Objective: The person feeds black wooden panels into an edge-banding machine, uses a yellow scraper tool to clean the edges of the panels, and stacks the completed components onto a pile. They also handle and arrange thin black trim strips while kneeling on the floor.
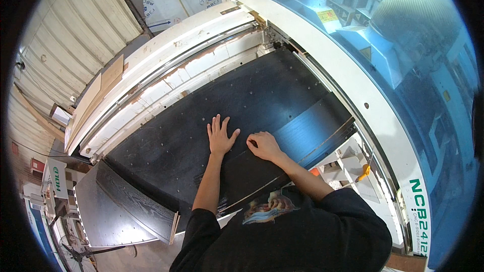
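My left hand (220, 136) lies flat with fingers spread on the black machine bed (201, 106), which is dotted with small pale studs or holes. Beside it to the right, my right hand (265, 146) is closed, thumb and forefinger curled toward each other. It rests near the far edge of a long dark panel (307, 126) that lies along the near side of the bed. Whether anything is between those fingers I cannot make out. Blue light reflects off the right part of the panel, and a thin pale strip shows along its near edge.
A white rail frame (171, 80) borders the bed's far side. To the right stands a white machine housing with a blue transparent cover (403, 40). Dark wood-grain boards (121, 206) are stacked at the left. An orange-handled tool (364, 172) lies at the right.
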The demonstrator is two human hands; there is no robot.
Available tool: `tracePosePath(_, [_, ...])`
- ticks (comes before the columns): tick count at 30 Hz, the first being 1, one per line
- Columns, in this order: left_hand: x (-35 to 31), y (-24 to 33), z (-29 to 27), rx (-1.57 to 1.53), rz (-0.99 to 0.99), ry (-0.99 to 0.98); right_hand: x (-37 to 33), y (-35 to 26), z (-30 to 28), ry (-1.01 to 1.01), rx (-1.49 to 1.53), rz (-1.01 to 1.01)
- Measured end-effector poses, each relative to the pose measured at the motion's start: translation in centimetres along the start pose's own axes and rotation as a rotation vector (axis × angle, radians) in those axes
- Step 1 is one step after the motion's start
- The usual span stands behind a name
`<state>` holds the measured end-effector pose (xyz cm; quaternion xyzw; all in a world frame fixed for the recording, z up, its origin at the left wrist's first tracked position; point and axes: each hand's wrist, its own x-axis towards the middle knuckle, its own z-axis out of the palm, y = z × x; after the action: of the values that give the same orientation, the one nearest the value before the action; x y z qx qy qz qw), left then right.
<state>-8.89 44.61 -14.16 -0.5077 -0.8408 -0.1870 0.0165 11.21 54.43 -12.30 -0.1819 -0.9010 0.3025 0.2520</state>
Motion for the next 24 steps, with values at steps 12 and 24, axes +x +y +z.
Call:
tracePosePath(12, [-0.01, 0.26, -0.28, -0.012, -0.005, -0.013, 0.03, -0.11, -0.23, -0.017, 0.003, 0.010])
tracePosePath(24, [0.01, 0.20, -0.29, 0.007, 0.000, -0.008, 0.03, -0.10, -0.07, 0.004, 0.004, -0.001])
